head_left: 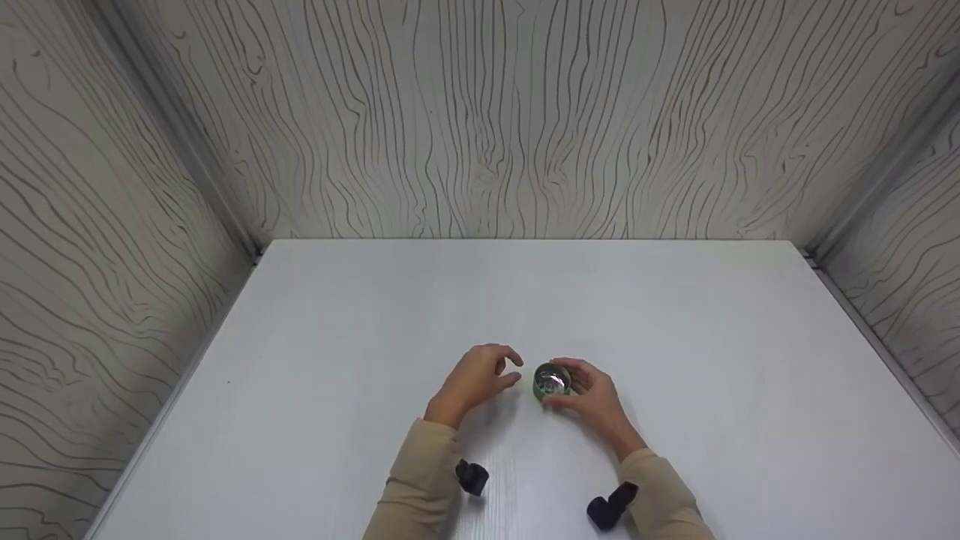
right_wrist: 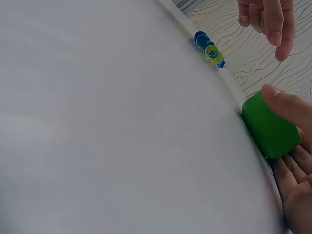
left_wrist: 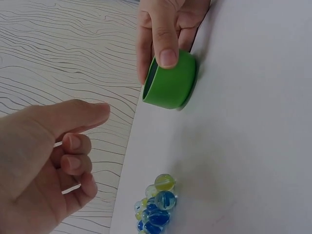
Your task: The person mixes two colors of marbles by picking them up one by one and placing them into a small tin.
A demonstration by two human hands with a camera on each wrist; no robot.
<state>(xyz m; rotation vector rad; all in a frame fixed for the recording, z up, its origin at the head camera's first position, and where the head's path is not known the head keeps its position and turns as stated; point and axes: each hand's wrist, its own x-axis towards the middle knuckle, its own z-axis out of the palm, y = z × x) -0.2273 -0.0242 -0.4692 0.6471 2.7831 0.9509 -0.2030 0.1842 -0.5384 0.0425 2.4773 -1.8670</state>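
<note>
A small round green cup (left_wrist: 173, 85) with a shiny interior is held by my right hand (head_left: 596, 401), thumb on its near side and fingers around the far side. It stands upright, at or close to the white tabletop. Left of the cup, my left hand (head_left: 474, 379) is raised with loosely bent fingers, holding nothing and not touching the cup. In the left wrist view, several glass marbles (left_wrist: 165, 200), blue, yellow and clear, lie clustered on the table. The right wrist view shows these marbles (right_wrist: 211, 51) apart from the cup; no marbles can be made out in the head view.
The white table (head_left: 337, 315) reaches back to a wood-grain patterned wall (head_left: 480, 112). Similar panels stand at the left and right sides. Small black devices (head_left: 471, 477) are worn on both sleeves.
</note>
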